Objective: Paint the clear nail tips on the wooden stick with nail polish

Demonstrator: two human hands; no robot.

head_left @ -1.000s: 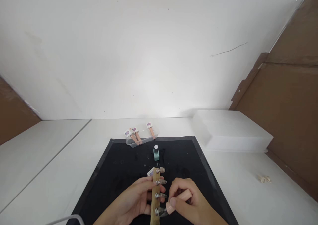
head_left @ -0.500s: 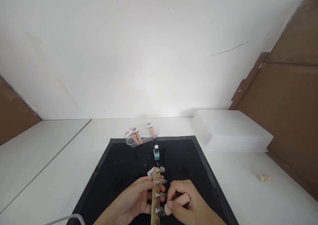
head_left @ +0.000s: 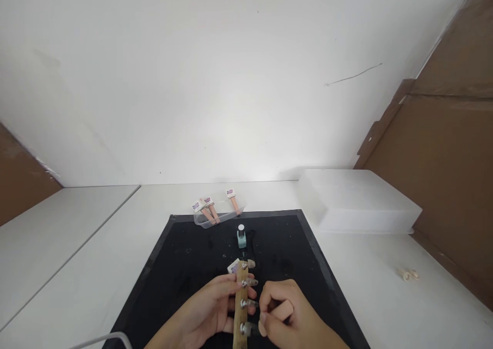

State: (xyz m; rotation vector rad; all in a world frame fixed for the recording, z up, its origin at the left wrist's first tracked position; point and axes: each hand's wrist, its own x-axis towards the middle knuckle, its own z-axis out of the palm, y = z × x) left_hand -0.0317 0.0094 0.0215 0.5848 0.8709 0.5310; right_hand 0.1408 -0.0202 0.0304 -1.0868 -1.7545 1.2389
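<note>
A wooden strip (head_left: 240, 318) with several metal studs stands out in front of me, and clear nail tips (head_left: 251, 304) point right from the studs. My left hand (head_left: 215, 310) is wrapped round the strip from the left, its fingertips showing beyond the right edge. In my right hand (head_left: 287, 313) is a pink stick (head_left: 283, 310), pinched between thumb and fingers; its lower end is beside the lowest nail tip (head_left: 250, 329). Beyond the strip stands a green bottle with a white cap (head_left: 241, 237). A white labelled piece (head_left: 233, 265) lies partly behind the strip.
At the black mat's (head_left: 185, 267) back edge, a clear tray (head_left: 208, 224) holds several pink sticks with white labelled heads. A white box (head_left: 365, 205) sits at the back right. Small beige rings (head_left: 408, 274) lie on the right. A pale cable (head_left: 115, 334) curves at lower left.
The pink stick in my right hand has tilted slightly, its lower end now a little further from the strip. My left hand holds the strip almost unchanged. The view has shifted slightly.
</note>
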